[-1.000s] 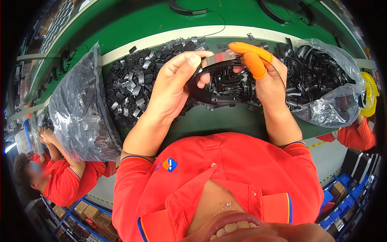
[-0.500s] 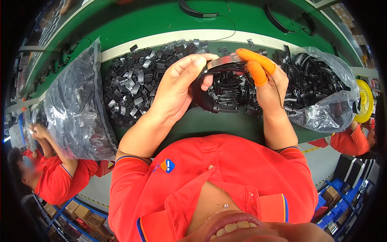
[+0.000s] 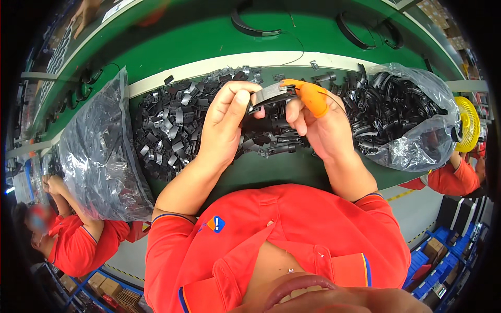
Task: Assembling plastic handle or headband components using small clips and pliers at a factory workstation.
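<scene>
Between my two hands is a black headset headband (image 3: 271, 94) with a silvery strip along its outer curve and a thin cable at its right end. My left hand (image 3: 223, 117) pinches the left end between thumb and fingers. Orange finger cots cover fingertips of my right hand (image 3: 326, 122), which grips the right end. Below and behind the headband lies a pile of black curved plastic parts (image 3: 284, 143). To the left of it, many small dark shiny plates (image 3: 175, 112) are heaped on the bench.
A clear plastic bag (image 3: 99, 151) stands left of the heap; another bag (image 3: 417, 151) at right holds black curved parts. More headbands (image 3: 253, 30) lie on the green surface beyond a pale ledge (image 3: 323, 60). A yellow fan (image 3: 468, 124) is far right. Co-workers in red sit on both sides.
The headband has turned, so its lower loop no longer shows beneath my hands. My right hand has moved left, closer to my left hand, and its fingers have shifted on the band.
</scene>
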`<state>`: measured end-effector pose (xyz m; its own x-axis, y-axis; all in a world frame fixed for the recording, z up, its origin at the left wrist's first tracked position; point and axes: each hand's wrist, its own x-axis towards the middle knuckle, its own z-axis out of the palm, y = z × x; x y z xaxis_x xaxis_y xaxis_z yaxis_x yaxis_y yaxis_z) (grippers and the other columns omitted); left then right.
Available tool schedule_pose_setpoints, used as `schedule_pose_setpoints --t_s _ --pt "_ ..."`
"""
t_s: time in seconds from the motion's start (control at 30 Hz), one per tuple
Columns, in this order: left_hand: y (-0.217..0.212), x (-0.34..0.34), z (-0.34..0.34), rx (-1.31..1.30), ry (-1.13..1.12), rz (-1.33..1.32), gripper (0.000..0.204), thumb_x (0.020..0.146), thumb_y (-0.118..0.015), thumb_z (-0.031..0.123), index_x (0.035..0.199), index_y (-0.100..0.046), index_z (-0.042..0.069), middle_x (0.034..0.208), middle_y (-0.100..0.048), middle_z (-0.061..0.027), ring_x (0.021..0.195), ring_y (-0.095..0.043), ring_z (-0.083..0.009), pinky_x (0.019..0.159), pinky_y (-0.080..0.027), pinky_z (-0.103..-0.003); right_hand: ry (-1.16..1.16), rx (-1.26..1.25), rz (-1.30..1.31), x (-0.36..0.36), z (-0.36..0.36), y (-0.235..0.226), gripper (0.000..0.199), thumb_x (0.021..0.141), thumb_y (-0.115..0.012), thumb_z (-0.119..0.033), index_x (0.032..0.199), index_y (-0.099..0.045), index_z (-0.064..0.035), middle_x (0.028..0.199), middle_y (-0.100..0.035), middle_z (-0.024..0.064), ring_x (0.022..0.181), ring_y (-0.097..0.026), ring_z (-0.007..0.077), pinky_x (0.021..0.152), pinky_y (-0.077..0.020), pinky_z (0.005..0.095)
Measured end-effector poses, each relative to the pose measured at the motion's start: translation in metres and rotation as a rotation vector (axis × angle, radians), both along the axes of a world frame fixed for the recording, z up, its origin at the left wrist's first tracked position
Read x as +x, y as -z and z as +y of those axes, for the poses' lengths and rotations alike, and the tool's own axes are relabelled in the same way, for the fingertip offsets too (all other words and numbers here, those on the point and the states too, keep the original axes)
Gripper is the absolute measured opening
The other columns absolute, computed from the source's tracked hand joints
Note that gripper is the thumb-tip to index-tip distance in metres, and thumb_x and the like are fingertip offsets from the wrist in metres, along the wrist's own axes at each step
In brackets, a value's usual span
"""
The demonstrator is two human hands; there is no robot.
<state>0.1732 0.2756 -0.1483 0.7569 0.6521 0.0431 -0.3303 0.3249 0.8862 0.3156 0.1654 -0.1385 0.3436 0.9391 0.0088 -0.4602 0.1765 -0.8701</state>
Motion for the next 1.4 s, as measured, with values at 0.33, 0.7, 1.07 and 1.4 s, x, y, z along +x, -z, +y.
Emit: schedule_pose_setpoints --t_s 0.33,0.7,1.07,1.4 --pt "0.001 -0.004 0.006 0.277 0.146 0.047 0.032 0.091 -0.048 0.034 0.087 -0.054 0.003 0.077 -0.050 -0.0003 0.069 -0.044 -0.0082 0.064 -0.037 -0.023 -0.055 -0.045 0.030 -0.013 0.003 -0.011 0.051 0.089 -0.050 -0.037 0.110 -0.052 0.0091 0.079 -0.063 0.0135 0.054 -0.053 0.0117 0.054 -0.0445 0.0223" --pt "0.010 -0.001 0.003 0.454 -0.002 0.082 0.026 0.091 -0.051 0.026 0.080 -0.053 0.002 0.075 -0.052 -0.0039 0.071 -0.049 -0.0119 0.064 -0.039 -0.024 0.007 -0.020 0.112 -0.021 0.007 -0.001 0.042 0.089 -0.051 -0.029 0.108 -0.052 0.0075 0.076 -0.061 0.0107 0.058 -0.054 0.0119 0.052 -0.0428 0.0211" --pt "-0.009 -0.006 0.002 1.063 0.084 0.208 0.029 0.079 -0.058 0.014 0.103 -0.046 0.003 0.088 -0.053 -0.0129 0.075 -0.053 -0.0309 0.066 -0.043 -0.036 0.132 -0.182 -0.306 -0.011 0.004 -0.013 0.023 0.085 -0.058 -0.016 0.103 -0.054 -0.0015 0.069 -0.058 0.0012 0.057 -0.050 0.0042 0.050 -0.0382 0.0171" --pt "-0.013 -0.011 0.002 0.970 0.199 0.403 0.037 0.071 -0.065 0.007 0.104 -0.049 0.001 0.090 -0.059 -0.0097 0.079 -0.061 -0.0241 0.071 -0.047 -0.030 0.090 -0.138 -0.163 -0.011 0.006 -0.010 0.022 0.086 -0.057 -0.016 0.100 -0.054 0.0002 0.068 -0.057 0.0024 0.055 -0.049 0.0045 0.046 -0.0362 0.0157"
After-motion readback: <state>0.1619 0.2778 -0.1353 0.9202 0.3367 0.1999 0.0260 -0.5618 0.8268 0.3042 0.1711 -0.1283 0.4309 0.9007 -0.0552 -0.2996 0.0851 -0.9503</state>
